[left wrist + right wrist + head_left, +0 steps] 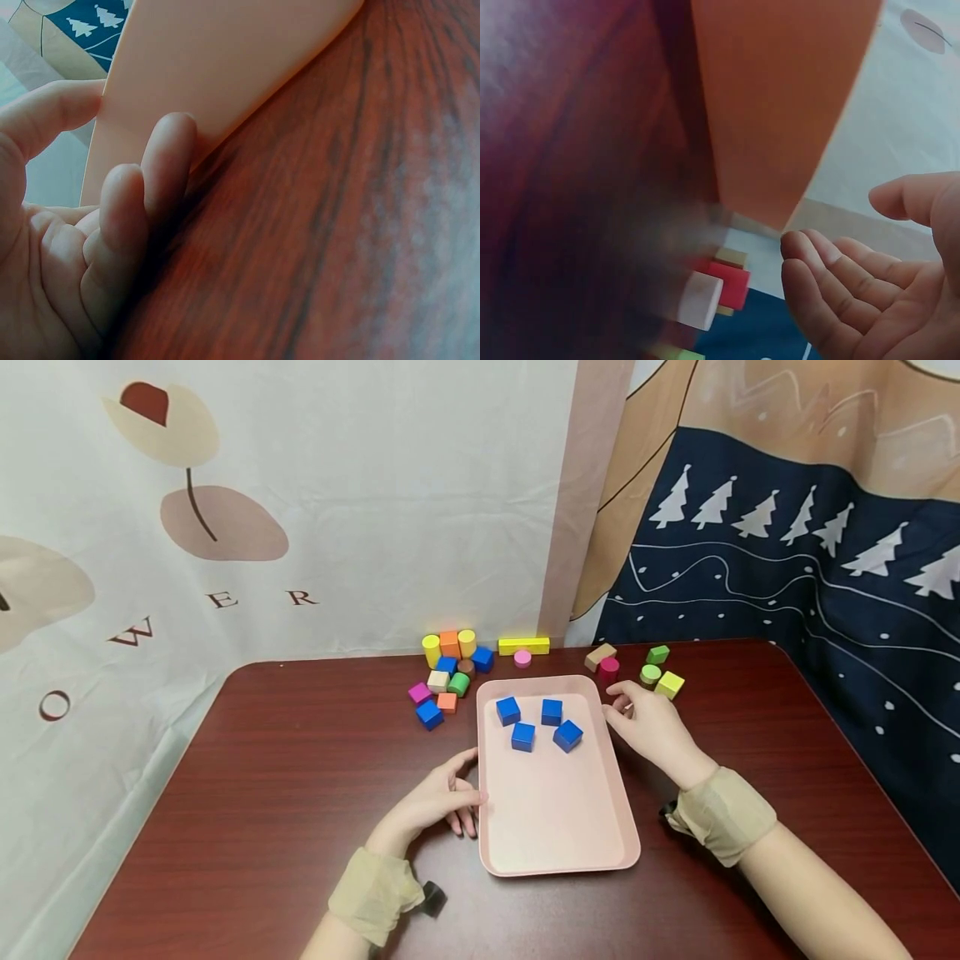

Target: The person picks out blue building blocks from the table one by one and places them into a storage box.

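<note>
A pink tray [558, 810] lies on the table with several blue cubes [522, 737] grouped in its far half. At the tray's left edge is my left hand [438, 797], its thumb tip at the rim and its other fingers loosely bent beside the wall. In the left wrist view, fingers [171, 146] rest close against the tray's outer side [195, 67]. My right hand [656, 727] hovers by the far right corner of the tray, near a dark red cylinder [608, 671]. Its fingers are relaxed, with nothing between them in the right wrist view.
Left of the tray's far end sits a cluster of mixed blocks, among them a yellow cylinder [431, 651] and a green cylinder [458, 684]. Behind the tray are a long yellow block [523, 646] and a pink disc [522, 658]. A wooden block [600, 657] and yellow-green block [669, 684] stand right.
</note>
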`<control>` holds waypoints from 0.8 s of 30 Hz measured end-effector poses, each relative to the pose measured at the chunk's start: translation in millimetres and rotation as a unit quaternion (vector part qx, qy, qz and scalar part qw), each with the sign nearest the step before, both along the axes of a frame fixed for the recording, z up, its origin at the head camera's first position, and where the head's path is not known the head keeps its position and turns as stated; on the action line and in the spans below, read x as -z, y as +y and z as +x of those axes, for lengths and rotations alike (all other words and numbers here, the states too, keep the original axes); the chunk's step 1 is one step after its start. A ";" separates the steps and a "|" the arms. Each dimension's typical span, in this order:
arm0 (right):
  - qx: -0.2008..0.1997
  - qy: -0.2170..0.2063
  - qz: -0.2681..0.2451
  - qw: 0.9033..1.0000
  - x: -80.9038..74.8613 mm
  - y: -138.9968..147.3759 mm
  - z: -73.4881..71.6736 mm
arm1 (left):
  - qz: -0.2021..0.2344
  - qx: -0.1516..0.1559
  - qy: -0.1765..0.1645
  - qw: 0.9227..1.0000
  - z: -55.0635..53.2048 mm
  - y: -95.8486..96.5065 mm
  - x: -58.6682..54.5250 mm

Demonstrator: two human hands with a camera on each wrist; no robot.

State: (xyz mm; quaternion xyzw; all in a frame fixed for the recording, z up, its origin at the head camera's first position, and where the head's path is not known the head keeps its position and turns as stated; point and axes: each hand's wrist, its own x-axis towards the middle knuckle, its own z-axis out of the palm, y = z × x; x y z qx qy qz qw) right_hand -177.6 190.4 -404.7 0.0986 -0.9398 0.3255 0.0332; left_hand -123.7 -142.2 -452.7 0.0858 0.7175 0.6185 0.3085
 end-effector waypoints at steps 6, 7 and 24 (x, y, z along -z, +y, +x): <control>0.002 -0.006 -0.026 1.000 12.6 1.8 2.7 | 0.000 0.001 0.000 1.000 -0.5 -0.1 1.0; 0.003 -0.009 -0.031 0.999 15.0 2.2 2.9 | 0.000 0.001 -0.001 1.000 -0.3 0.0 0.8; -0.023 -0.130 -0.147 0.980 40.1 10.3 1.2 | 0.006 -0.001 -0.001 1.000 1.3 0.2 -0.3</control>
